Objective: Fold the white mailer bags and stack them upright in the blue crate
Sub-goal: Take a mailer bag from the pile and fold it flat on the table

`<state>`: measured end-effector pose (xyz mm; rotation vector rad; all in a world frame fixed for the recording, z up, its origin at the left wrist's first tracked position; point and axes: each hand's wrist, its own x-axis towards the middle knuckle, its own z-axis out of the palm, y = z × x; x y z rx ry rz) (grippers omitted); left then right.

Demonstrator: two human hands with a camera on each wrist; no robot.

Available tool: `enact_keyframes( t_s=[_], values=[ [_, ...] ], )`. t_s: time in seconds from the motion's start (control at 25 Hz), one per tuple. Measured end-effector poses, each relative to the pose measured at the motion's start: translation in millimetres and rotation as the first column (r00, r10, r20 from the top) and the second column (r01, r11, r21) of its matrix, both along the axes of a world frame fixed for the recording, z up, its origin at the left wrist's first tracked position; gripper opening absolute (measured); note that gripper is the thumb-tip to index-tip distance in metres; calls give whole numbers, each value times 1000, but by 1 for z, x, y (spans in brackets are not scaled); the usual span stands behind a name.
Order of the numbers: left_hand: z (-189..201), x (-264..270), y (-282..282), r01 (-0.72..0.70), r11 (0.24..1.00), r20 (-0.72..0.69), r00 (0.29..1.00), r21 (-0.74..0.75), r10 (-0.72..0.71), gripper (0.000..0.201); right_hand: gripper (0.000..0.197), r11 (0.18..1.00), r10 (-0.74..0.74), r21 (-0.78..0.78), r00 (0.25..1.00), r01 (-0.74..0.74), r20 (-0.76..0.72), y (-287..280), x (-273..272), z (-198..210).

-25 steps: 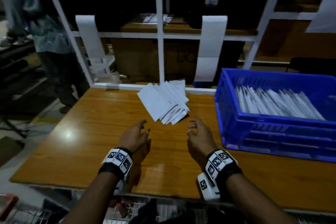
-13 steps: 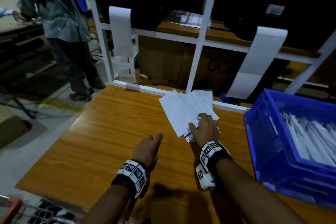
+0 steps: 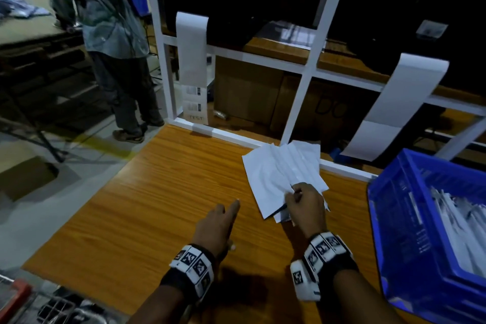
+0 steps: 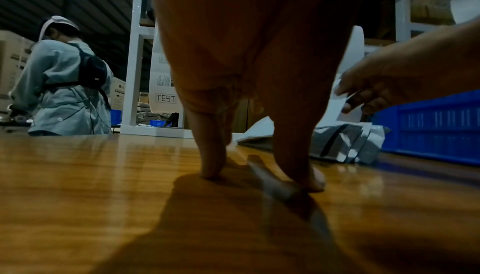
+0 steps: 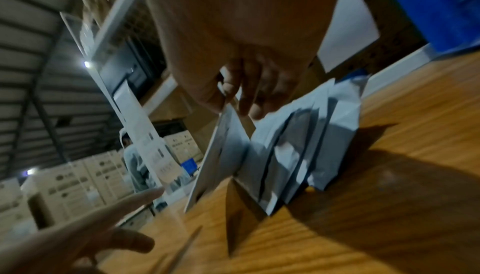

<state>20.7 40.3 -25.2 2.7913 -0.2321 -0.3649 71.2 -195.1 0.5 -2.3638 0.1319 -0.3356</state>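
A fanned pile of white mailer bags (image 3: 284, 171) lies at the back of the wooden table (image 3: 147, 208). My right hand (image 3: 302, 200) pinches the near edge of the top bag (image 5: 221, 155) between thumb and fingers and lifts it off the pile (image 5: 306, 147). My left hand (image 3: 218, 223) is flat and empty, fingers straight, fingertips (image 4: 211, 173) touching the table left of the pile (image 4: 345, 143). The blue crate (image 3: 394, 231) stands at the right with several folded white bags (image 3: 462, 231) upright inside.
A white metal frame (image 3: 302, 102) with hanging label strips (image 3: 193, 68) borders the table's far edge. Another person (image 3: 110, 42) stands at the far left by a second table. Stacked cardboard boxes (image 5: 64, 188) fill the background. A wire cart edge (image 3: 31, 305) sits below the near-left corner.
My right hand reached forward onto the pile and pinched the top bag, raising its edge. The left hand slid forward along the table. The head view swung left.
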Motion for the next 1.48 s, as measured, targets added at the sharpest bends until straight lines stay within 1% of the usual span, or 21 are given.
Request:
enact_keyframes(
  t_s=[0.04,0.12,0.2,0.24,0.28,0.32,0.36,0.44,0.52,0.64,0.72,0.76,0.8,0.84,0.96,1.12,1.2,1.28,1.32,1.4,1.48],
  values=[
    [0,-2,-3,-25,997,11,1000,-68,26,121,4,994,50,95,999,-49,1,-5,-12,7],
    [2,-9,-13,-99,964,71,990,-246,120,125,7,958,110,271,993,-96,-37,-19,-35,17],
    [4,-14,-24,-111,914,190,962,-391,198,112,21,902,105,426,993,-74,-51,-35,-56,13],
    [6,-14,-30,-67,893,262,944,-444,201,102,30,844,75,536,992,-11,-98,-41,-66,8],
    [8,-14,-36,-1,880,333,926,-475,181,92,36,753,43,654,986,75,-162,-47,-74,2],
    [10,-13,-40,65,876,391,909,-478,146,83,37,656,18,733,968,178,-251,-51,-81,-5],
    [11,-11,-46,128,882,427,900,-453,89,77,34,604,4,748,937,276,-349,-55,-89,-12],
    [7,-5,-57,219,908,426,903,-357,-50,74,28,581,-17,684,847,441,-532,-59,-104,-20],
    [-10,0,-65,326,916,370,901,-232,-227,77,22,664,-58,563,784,493,-618,-67,-112,-28],
    [-34,7,-76,526,849,272,826,-57,-493,85,22,801,-137,396,781,449,-609,-80,-116,-33],
    [-35,9,-85,587,808,262,774,47,-577,86,29,839,-186,287,740,462,-646,-87,-115,-42],
    [-35,9,-89,601,796,256,759,78,-598,85,30,885,-194,212,743,414,-641,-91,-113,-45],
    [-33,10,-93,606,789,220,759,105,-613,85,30,927,-190,163,798,338,-573,-93,-115,-42],
    [-31,10,-96,600,789,171,771,130,-614,84,28,912,-204,196,811,362,-548,-94,-114,-42],
    [-29,8,-96,552,827,99,822,104,-561,75,20,917,-319,58,810,396,-492,-99,-114,-40],
    [-34,1,-93,462,882,39,883,96,-467,59,17,918,-236,169,838,358,-493,-106,-117,-37],
    [-34,-6,-93,431,898,43,899,91,-436,54,7,940,-276,47,833,338,-479,-105,-119,-34],
    [-35,-13,-93,403,909,92,906,102,-412,58,22,939,-337,-198,868,281,-365,-98,-122,-30],
    [-34,-16,-93,393,913,90,911,109,-403,62,27,933,-326,-249,905,261,-273,-89,-124,-26],
    [-32,-20,-91,386,912,97,911,137,-400,72,34,964,-201,-192,976,182,-82,-64,-126,-23],
    [-33,-19,-87,407,906,-1,912,121,-410,84,37,976,-41,-209,997,54,70,-42,-125,-38]
  ],
)
